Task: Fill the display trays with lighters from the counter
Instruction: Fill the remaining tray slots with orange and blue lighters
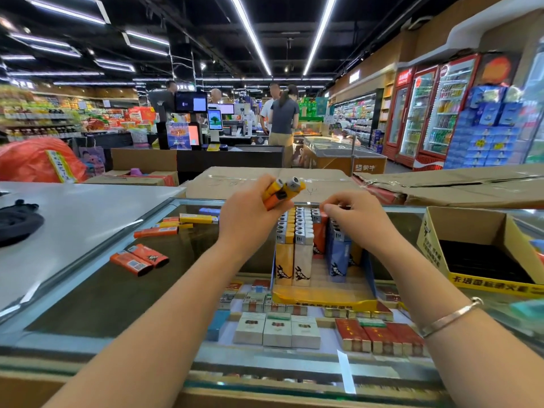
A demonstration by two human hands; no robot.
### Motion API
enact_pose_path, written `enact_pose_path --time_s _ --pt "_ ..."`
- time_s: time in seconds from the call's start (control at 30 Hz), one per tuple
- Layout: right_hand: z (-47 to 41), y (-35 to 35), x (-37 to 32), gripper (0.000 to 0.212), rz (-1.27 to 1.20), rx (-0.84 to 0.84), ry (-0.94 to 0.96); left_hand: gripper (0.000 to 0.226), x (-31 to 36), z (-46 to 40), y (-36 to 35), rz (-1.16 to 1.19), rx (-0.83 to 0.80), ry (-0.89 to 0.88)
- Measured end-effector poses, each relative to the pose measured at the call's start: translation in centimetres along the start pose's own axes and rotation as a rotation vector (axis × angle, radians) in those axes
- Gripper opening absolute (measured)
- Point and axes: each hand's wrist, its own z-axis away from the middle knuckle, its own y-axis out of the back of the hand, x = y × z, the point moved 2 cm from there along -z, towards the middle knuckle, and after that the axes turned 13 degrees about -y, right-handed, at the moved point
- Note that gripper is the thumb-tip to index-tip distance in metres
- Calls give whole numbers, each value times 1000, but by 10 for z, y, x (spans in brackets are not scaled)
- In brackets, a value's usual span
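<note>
A yellow display tray (323,298) stands on the glass counter, holding rows of upright lighters (297,231) in yellow, white, orange and blue. My left hand (250,213) grips a bunch of yellow and orange lighters (284,191) just above the tray's back left. My right hand (353,213) reaches over the tray's far right, fingers curled down onto the lighter tops; what it pinches is hidden. Loose orange lighters (139,257) and more orange and yellow ones (176,225) lie on the glass to the left.
A second yellow cardboard tray (459,278), with a dark inside, stands at the right. Cigarette packs (278,329) show under the glass. A white counter (73,219) with a dark cloth (17,222) lies left. Cardboard boxes (250,178) stand behind.
</note>
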Motion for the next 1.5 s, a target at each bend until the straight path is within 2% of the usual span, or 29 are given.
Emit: enact_pose_path --time_s 0.1,0.2,0.3,0.37,0.43,0.53,0.73,0.87,0.97,1.1,1.33,1.5 --pt "3 12 -7 17 -191 56 51 21 17 -17 -16 49 -15 -35" --pt "7 17 -15 26 -367 -40 106 16 21 -25 -27 165 -83 -64" --pt "8 16 -18 16 -396 -77 135 17 19 -24 -28 216 -103 -100" --pt "8 18 -18 14 -396 -37 168 17 18 -21 -26 211 -76 -110" --pt "5 25 -16 22 -413 69 187 20 20 -19 -23 218 -35 -98" --pt "2 39 -10 24 -458 153 130 26 22 -18 -22 210 22 -105" --pt "8 69 -8 22 -283 -35 84 43 25 -16 -22 170 63 -108" --pt "12 68 -3 15 2 -263 -11 49 29 -12 -22 134 56 -168" --pt "12 59 -3 15 125 -337 -34 48 29 -10 -23 121 48 -182" --pt "10 51 0 20 208 -352 -5 44 27 -2 -22 126 65 -171" --pt "6 44 1 17 308 -349 -30 35 30 6 -18 137 133 -136" --pt "6 43 -2 20 353 -318 -44 42 30 11 -15 172 172 -68"
